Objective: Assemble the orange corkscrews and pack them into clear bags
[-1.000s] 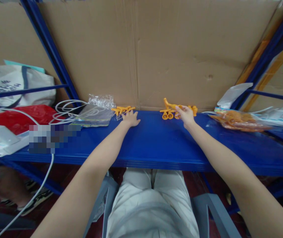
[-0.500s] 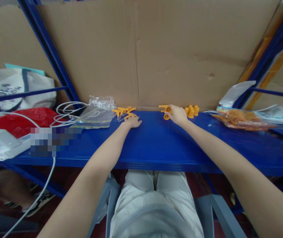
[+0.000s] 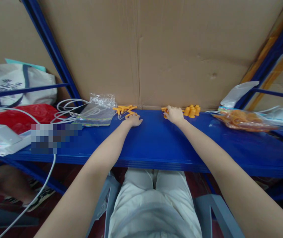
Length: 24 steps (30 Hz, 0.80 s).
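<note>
My left hand (image 3: 133, 121) lies low on the blue shelf, palm down with its fingers stretched out. Just beyond its fingers is a loose group of orange stick-like plastic pieces (image 3: 123, 109) with thin metal chains. My right hand (image 3: 176, 114) curls over orange cup-shaped pieces (image 3: 166, 115), which its fingers mostly cover. An orange stick end (image 3: 164, 108) pokes out on the left of that hand. Close to its right side stand several orange bell-shaped cups (image 3: 192, 111) in a cluster.
Cardboard (image 3: 166, 59) backs the blue shelf (image 3: 153, 142). On the left lie a clear plastic bag (image 3: 98, 114), white cables, a red bag (image 3: 32, 117) and a white power strip (image 3: 14, 143). A bag of orange pieces (image 3: 245, 119) sits at right. Another person's leg shows lower left.
My right hand has turned further over the orange cup-shaped pieces, so their round openings are now mostly covered. The left hand stays by the orange sticks. The view has shifted slightly.
</note>
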### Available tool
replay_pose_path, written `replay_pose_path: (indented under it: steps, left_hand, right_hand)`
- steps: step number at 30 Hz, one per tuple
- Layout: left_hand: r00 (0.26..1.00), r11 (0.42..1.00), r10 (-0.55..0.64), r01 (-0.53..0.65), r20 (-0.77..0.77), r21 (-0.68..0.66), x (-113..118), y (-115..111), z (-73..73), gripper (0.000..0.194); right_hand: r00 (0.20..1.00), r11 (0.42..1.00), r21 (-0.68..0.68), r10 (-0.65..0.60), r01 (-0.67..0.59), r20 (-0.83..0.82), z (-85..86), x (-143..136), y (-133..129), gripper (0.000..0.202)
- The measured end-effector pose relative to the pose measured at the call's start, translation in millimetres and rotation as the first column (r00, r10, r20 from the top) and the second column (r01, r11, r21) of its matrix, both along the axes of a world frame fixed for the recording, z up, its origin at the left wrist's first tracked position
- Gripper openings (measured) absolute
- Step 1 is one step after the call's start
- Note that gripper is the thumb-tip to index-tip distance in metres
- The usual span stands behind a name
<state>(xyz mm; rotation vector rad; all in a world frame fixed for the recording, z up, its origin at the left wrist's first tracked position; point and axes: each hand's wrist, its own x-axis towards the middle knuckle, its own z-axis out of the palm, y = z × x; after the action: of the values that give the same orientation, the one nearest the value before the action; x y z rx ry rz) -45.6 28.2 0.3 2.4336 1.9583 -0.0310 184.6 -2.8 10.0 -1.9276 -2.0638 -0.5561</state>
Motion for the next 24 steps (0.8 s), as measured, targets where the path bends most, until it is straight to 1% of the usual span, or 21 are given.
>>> replay_pose_path:
  steps: [8,13,16,22,24]
  left_hand:
    - [1.000,1.000,0.001,-0.001,-0.002,-0.008,0.5,-2.1,1.2,0.058]
    - [1.000,1.000,-0.008,0.008,0.003,-0.014,1.3,-0.7,0.5,0.060]
    - [1.000,1.000,-0.014,0.014,-0.012,-0.013,0.2,3.6,-1.8,0.060]
    - [0.999,0.999,-0.028,0.027,0.019,0.022,-1.9,11.2,-7.9,0.059]
    - [0.999,0.999,-0.031,0.031,0.019,0.017,-1.6,11.3,-8.0,0.060]
  right_hand:
    - [0.996,0.997,0.066,0.051,-0.046,-0.080,-13.7,-5.3,9.1,0.033]
    - [0.995,0.994,0.075,0.087,-0.083,-0.052,-18.2,-8.9,7.3,0.033]
    - [0.995,0.994,0.072,0.089,-0.086,-0.036,-19.5,-8.6,7.2,0.036]
    - [0.993,0.994,0.064,0.089,-0.085,-0.074,-22.4,-4.7,6.6,0.049]
    - [0.994,0.996,0.047,0.079,-0.075,-0.074,-22.5,-4.1,4.5,0.048]
